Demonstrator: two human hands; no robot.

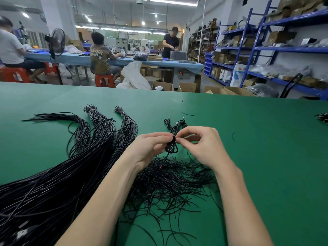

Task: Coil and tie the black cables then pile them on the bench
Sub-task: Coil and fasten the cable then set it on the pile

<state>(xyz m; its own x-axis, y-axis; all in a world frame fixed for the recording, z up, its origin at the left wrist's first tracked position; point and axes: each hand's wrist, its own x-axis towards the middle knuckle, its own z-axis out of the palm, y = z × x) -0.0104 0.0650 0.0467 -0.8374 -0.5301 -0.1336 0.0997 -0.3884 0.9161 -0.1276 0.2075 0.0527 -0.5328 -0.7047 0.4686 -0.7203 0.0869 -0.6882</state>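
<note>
A small coiled black cable (172, 147) hangs above the green bench (257, 157), pinched at its waist from both sides. My left hand (150, 148) grips it from the left, and my right hand (202, 144) pinches the tie at its middle from the right. Just beyond my fingers lie a few coiled, tied cables (175, 122) on the bench. Long bundles of black cable (74, 166) fan out at the left. Under my forearms spreads a heap of thin black twist ties (170, 181).
Stray tie pieces (187, 113) lie further back, and another cable bunch (322, 118) sits at the right edge. Past the bench's far edge are cardboard boxes (186, 87), a blue table (115, 60) with several people working, and blue shelving (276, 50) at the right.
</note>
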